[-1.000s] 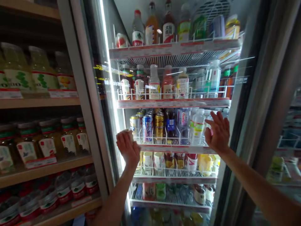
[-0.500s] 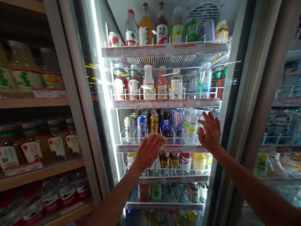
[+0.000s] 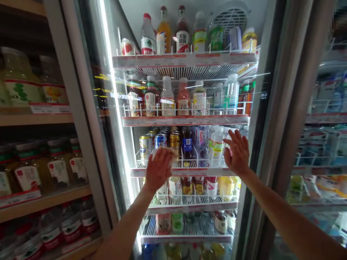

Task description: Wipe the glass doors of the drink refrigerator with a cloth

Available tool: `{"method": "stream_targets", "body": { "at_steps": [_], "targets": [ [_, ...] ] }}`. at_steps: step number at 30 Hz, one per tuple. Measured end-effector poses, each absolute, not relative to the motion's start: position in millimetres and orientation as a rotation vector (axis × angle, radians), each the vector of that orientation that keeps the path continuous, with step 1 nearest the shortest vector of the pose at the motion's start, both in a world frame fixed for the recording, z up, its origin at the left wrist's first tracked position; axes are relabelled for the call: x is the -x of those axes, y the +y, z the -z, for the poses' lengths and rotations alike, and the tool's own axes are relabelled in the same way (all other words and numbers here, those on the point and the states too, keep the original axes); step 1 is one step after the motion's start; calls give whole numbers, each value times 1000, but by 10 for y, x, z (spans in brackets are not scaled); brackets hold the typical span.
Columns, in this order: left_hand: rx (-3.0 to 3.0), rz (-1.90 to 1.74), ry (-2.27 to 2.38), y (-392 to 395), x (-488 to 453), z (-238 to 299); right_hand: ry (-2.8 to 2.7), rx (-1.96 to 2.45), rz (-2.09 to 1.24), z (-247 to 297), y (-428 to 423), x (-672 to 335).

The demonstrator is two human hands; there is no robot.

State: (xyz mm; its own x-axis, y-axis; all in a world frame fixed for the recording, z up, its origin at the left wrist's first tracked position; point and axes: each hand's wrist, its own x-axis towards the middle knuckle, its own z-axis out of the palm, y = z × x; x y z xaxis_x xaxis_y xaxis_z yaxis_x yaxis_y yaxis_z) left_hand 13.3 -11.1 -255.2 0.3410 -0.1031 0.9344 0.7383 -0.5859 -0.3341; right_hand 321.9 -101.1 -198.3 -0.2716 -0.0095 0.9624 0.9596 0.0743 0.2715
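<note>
A glass cooler door (image 3: pixel 187 139), marked by reflections, stands between me and the lit shelves of drinks. Flat over a pale cloth (image 3: pixel 172 154), my left hand (image 3: pixel 159 168) is against the pane in front of the drink cans (image 3: pixel 160 140). Only a sliver of the cloth shows past the fingers; the hand is slightly blurred. To the right, my right hand (image 3: pixel 237 153) has its fingers spread and seems to rest on the glass. It holds nothing and covers part of the bottles behind, beside a clear bottle with a green-yellow label (image 3: pixel 216 146).
Wooden shelves (image 3: pixel 40 119) with jars and bottles stand at the left. A metal door frame (image 3: pixel 291 108) runs up the right side, with another stocked cooler (image 3: pixel 320 119) beyond it. A bright light strip (image 3: pixel 115 94) lines the cooler's left edge.
My left hand has slid left and slightly up across the glass with the cloth. The right hand stays spread in about the same place; the view has shifted a little.
</note>
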Motion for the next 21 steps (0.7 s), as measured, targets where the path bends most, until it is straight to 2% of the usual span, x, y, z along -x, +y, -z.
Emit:
{"method": "stream_targets", "body": {
  "at_steps": [4, 6, 10, 16, 21],
  "targets": [
    [1419, 1770, -1030, -35, 152, 2479, -1419, 1022, 1360, 1988, -1001, -3205],
    [1524, 1678, -919, -79, 52, 2515, -1412, 1013, 1375, 1986, -1002, -3201],
    [1892, 1211, -445, -158, -144, 2641, -1427, 1001, 1392, 1976, -1016, -3203],
    [1493, 1712, -982, -62, 89, 2514, -1396, 1004, 1402, 1980, -999, -3195],
    [1875, 1260, -459, -149, -172, 2512, -1426, 985, 1399, 1971, -1014, -3201]
  ]
}}
